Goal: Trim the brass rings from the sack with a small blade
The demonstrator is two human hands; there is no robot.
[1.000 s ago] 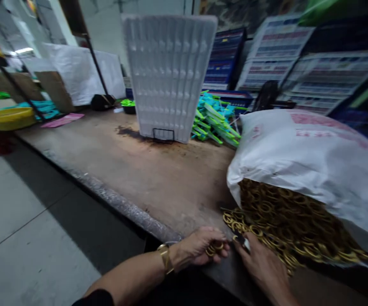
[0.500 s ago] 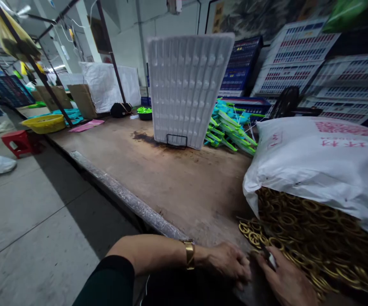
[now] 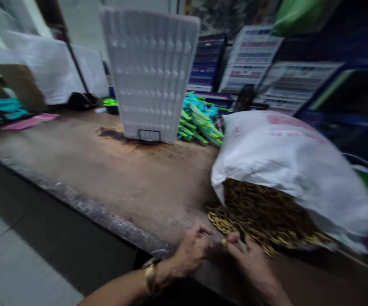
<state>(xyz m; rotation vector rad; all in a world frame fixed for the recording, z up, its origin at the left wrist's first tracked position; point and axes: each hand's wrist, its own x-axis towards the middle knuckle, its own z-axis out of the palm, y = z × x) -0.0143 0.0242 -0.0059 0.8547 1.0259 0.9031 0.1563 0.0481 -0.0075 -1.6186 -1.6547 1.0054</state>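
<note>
Both hands meet at the near edge of a worn wooden workbench (image 3: 132,178). My left hand (image 3: 188,250), with a gold bracelet on its wrist, has its fingers curled in a pinch at the edge of a heap of gold metal rings (image 3: 260,216). My right hand (image 3: 250,261) is closed around a small dark tool with a pale tip and touches the same heap. The rings spill from the mouth of a white woven sack (image 3: 286,157) lying on its side. The picture is blurred by motion.
A tall stack of white plastic trays (image 3: 152,72) stands upright at the bench's middle. Green and teal flat pieces (image 3: 199,119) are piled behind it. Printed cartons (image 3: 260,59) line the back right. A grey tiled floor (image 3: 18,255) lies to the left.
The view swung right and blurred. My left hand moved from lying flat by the bench edge to a raised pinch beside my right hand at the rings.
</note>
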